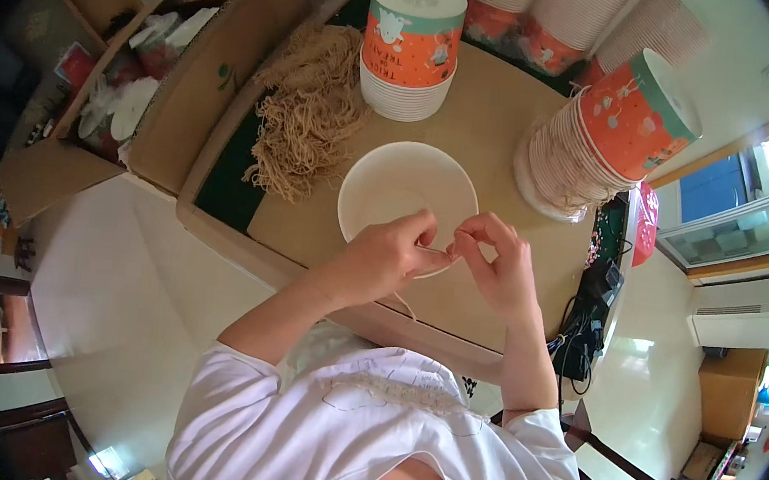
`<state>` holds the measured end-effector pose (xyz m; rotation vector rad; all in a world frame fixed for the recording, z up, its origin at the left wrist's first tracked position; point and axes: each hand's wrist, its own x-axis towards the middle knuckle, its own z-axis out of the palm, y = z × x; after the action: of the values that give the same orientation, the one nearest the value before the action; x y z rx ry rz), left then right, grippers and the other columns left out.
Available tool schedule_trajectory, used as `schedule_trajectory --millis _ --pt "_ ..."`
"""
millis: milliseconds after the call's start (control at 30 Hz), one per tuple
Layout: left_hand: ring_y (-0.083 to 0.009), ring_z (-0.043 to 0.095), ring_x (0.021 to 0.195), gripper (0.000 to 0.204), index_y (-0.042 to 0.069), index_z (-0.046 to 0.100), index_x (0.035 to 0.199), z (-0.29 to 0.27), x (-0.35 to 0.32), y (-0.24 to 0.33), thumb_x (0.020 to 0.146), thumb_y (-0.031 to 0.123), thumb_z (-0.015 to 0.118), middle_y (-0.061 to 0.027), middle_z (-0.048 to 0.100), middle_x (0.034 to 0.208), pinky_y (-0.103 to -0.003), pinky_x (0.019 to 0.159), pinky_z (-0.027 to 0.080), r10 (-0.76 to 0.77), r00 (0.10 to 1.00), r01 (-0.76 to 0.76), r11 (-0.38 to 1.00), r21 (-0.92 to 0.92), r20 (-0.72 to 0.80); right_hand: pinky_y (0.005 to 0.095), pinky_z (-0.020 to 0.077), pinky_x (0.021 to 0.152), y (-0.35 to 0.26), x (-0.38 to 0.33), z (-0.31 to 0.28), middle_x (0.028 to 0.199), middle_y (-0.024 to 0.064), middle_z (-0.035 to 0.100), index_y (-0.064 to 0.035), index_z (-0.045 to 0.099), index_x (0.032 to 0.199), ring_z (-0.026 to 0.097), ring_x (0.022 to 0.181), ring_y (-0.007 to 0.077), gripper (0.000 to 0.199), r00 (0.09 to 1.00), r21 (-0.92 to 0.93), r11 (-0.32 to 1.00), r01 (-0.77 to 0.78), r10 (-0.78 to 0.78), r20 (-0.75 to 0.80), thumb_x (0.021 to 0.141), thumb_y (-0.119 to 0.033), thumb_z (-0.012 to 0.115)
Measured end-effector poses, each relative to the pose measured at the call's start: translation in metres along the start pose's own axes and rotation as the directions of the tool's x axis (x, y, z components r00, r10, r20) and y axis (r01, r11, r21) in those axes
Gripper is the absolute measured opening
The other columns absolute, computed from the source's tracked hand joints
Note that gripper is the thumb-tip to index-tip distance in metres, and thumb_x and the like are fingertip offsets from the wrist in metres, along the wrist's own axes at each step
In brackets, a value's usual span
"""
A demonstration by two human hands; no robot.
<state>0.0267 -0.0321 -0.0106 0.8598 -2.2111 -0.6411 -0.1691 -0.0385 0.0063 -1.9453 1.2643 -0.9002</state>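
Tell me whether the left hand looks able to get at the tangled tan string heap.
Probably yes: the tangled tan string heap lies ahead and to the left of the left hand, with flat brown cardboard between and nothing upright blocking. The hand, though, seems busy at the round white bowl.

A head-worn fisheye looks down at the hands (388, 252), close by.
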Motion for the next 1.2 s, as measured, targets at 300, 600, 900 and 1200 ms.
schedule_trajectory --millis 300,600,900,1200 --pt "-0.0123 0.059 0.073 0.009 0.007 0.061 0.08 0.013 0.016 -0.004 0.077 0.014 0.065 -0.0006 0.05 0.084 -0.022 0.054 0.053 0.232 0.972 -0.191 0.846 0.498 -0.021 0.0317 0.0497 0.072 0.008 0.0 0.0 0.077 0.0101 0.066 -0.0008 0.058 0.086 0.066 0.079 0.023 0.004 0.998 -0.028 0.998 0.056 -0.057 -0.02 0.083 -0.003 0.06" --pt "-0.0214 0.06 0.075 0.008 0.004 0.06 0.083 0.009 0.022 0.003 0.08 0.009 0.066 -0.0053 0.052 0.09 -0.036 0.065 0.051 -0.134 0.99 0.139 0.983 -0.123 0.048 0.0302 0.0475 0.078 0.025 -0.015 0.014 0.086 0.0085 0.068 -0.0013 0.062 0.088 0.063 0.078 0.018 0.011 0.985 0.187 0.982 0.006 0.027 -0.169 0.077 0.002 0.065" --pt "-0.0187 0.06 0.074 0.007 0.003 0.061 0.085 0.012 0.019 0.003 0.082 0.006 0.065 -0.006 0.054 0.09 -0.03 0.063 0.048 0.054 0.998 -0.056 0.986 0.156 0.013 0.0301 0.0473 0.077 0.037 -0.024 0.026 0.093 0.0079 0.067 -0.0019 0.063 0.087 0.062 0.082 0.0193 0.013 0.953 0.233 0.967 0.104 -0.03 -0.303 0.076 0.005 0.065" --pt "-0.0041 0.04 0.05 0.021 0.006 0.06 0.079 -0.003 0.034 -0.015 0.092 0.022 0.058 0.0033 0.049 0.067 -0.02 0.041 0.027 -0.423 0.633 0.728 0.041 -0.684 0.648 0.0269 0.0477 0.078 0.032 -0.031 0.048 0.09 0.0086 0.066 0.0018 0.063 0.087 0.062 0.086 0.0159 0.015 0.909 0.299 0.94 0.166 -0.028 -0.415 0.077 0.013 0.061"
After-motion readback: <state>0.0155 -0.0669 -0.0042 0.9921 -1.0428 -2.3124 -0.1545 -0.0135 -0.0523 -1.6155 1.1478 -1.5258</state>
